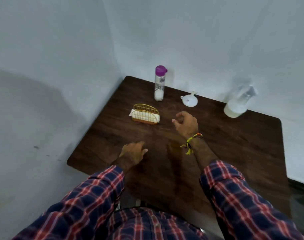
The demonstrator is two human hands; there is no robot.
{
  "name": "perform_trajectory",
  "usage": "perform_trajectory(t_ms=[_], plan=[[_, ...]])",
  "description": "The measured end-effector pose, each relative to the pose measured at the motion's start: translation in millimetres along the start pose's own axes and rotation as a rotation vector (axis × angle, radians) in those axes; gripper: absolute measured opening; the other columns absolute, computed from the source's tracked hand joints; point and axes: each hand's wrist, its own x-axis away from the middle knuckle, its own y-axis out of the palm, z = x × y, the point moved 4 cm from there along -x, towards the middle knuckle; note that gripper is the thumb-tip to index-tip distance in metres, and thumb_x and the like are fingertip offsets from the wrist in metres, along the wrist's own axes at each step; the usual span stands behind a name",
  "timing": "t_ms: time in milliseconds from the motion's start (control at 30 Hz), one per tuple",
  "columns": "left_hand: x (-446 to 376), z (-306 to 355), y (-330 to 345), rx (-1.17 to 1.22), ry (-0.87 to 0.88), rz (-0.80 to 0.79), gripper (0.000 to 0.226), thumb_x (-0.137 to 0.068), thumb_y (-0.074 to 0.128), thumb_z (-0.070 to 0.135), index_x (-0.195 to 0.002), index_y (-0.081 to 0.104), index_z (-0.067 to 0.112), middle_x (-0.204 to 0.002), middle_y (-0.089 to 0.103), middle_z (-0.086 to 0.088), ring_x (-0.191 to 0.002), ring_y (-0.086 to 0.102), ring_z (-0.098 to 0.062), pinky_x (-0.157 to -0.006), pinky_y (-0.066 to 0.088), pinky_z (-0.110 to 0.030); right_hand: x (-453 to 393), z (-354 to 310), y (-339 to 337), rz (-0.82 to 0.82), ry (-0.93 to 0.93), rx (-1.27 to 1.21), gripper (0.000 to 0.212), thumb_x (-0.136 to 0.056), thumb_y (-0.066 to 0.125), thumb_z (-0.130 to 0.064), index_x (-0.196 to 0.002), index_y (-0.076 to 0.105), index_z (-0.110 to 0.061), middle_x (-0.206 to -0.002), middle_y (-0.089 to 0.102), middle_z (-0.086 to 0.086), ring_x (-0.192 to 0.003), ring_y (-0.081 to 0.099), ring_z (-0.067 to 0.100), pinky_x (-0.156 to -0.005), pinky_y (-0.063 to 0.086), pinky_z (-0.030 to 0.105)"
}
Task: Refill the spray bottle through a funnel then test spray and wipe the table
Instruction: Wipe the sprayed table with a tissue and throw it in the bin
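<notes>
A clear spray bottle [238, 103], partly filled with pale liquid, stands blurred at the back right of the dark wooden table [234, 153]. A small white funnel [190, 100] lies on the table at the back middle. A tall clear bottle with a purple cap [159, 84] stands at the back left, a little white liquid in its base. A gold wire holder with white napkins [145, 115] sits in front of it. My right hand [186, 124] hovers mid-table, fingers loosely curled, holding nothing. My left hand [133, 154] rests lower left, fingers apart and empty.
White walls meet in a corner right behind the table. The table's left edge runs diagonally beside the wall. A dark floor strip shows at the far right past the table's edge. My plaid sleeves fill the lower view.
</notes>
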Motion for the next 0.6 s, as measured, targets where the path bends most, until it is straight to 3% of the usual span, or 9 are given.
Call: perform_trajectory(t_ms=[133, 267, 333, 467, 600], plan=[[1.6, -49.1, 3.2, 0.005, -0.020, -0.001, 0.048, -0.100, 0.042, 0.045, -0.142, 0.044, 0.021, -0.140, 0.053, -0.006, -0.126, 0.051, -0.023, -0.109, 0.037, -0.040, -37.5, -31.6, 57.5, -0.157, -0.107, 0.152, 0.051, -0.079, 0.076, -0.034, -0.123, 0.059, -0.016, -0.118, 0.067, 0.007, -0.109, 0.062, 0.023, -0.094, 0.051, 0.034], [3.8, -82.0, 12.2, 0.005, -0.024, 0.008, 0.046, -0.100, 0.043, 0.045, -0.139, 0.047, 0.022, -0.138, 0.055, -0.004, -0.124, 0.052, -0.022, -0.107, 0.038, -0.038, -65.8, -51.2, 106.8, -0.283, -0.143, 0.327, 0.082, -0.079, 0.074, -0.042, -0.147, 0.035, -0.019, -0.145, 0.046, 0.011, -0.129, 0.048, 0.031, -0.107, 0.042, 0.043], [3.5, -93.8, 18.4, 0.019, -0.026, 0.018, 0.046, -0.099, 0.042, 0.047, -0.138, 0.047, 0.023, -0.138, 0.055, -0.003, -0.124, 0.052, -0.021, -0.107, 0.037, -0.038, -74.6, -57.8, 123.3, -0.306, -0.155, 0.359, 0.080, -0.081, 0.072, -0.040, -0.148, 0.032, -0.022, -0.145, 0.045, 0.011, -0.128, 0.049, 0.033, -0.106, 0.044, 0.045], [-0.7, -103.6, 21.9, 0.049, -0.023, 0.032, 0.049, -0.099, 0.042, 0.046, -0.141, 0.046, 0.022, -0.142, 0.052, -0.002, -0.130, 0.048, -0.020, -0.111, 0.034, -0.038, -82.0, -65.7, 139.0, -0.263, -0.182, 0.370, 0.055, -0.086, 0.067, -0.035, -0.135, 0.046, -0.019, -0.126, 0.058, 0.013, -0.116, 0.056, 0.033, -0.097, 0.048, 0.043], [-11.4, -99.8, 19.3, 0.081, 0.012, 0.041, 0.047, -0.099, 0.043, 0.045, -0.140, 0.047, 0.022, -0.143, 0.051, -0.001, -0.133, 0.045, -0.019, -0.114, 0.032, -0.039, -91.6, -63.5, 134.0, -0.227, -0.157, 0.356, 0.049, -0.086, 0.068, -0.032, -0.130, 0.050, -0.016, -0.121, 0.061, 0.014, -0.113, 0.057, 0.033, -0.097, 0.046, 0.041]])
